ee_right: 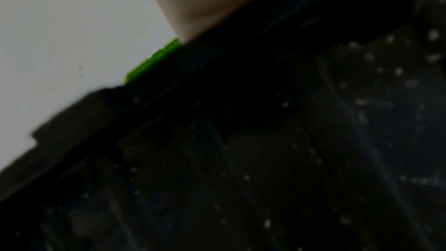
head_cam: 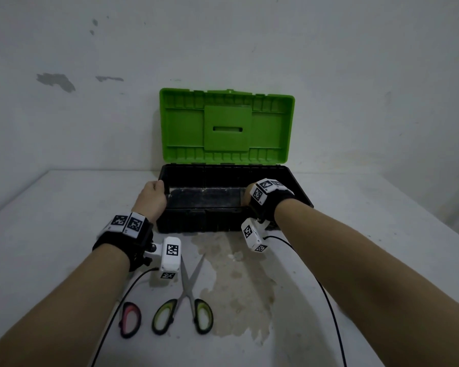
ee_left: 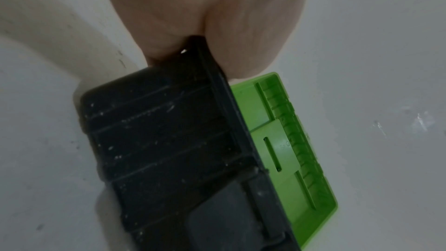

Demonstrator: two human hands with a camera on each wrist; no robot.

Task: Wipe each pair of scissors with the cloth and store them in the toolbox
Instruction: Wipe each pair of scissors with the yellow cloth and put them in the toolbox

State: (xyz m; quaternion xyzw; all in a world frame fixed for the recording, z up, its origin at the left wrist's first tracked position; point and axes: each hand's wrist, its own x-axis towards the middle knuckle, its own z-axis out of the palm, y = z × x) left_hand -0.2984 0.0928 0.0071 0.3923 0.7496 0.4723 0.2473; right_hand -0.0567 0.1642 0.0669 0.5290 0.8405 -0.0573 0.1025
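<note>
White table (head_cam: 64, 234) is set against a wall. On it, the open toolbox (head_cam: 231, 215) is gripped at its left rim by the left hand (head_cam: 151, 198). The right hand (head_cam: 247, 194) reaches inside; its fingers are hidden. 2 scissors (head_cam: 186, 300) are laid near the front.

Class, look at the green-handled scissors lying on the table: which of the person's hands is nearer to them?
Left. The left hand grips the black toolbox's left rim, roughly above the green-handled scissors. The right hand reaches inside the toolbox near its right end, farther away.

2 prs scissors (head_cam: 183, 298) (head_cam: 129, 319) – 1 toolbox (head_cam: 223, 218) – 2 hands (head_cam: 151, 198) (head_cam: 245, 194).
</note>
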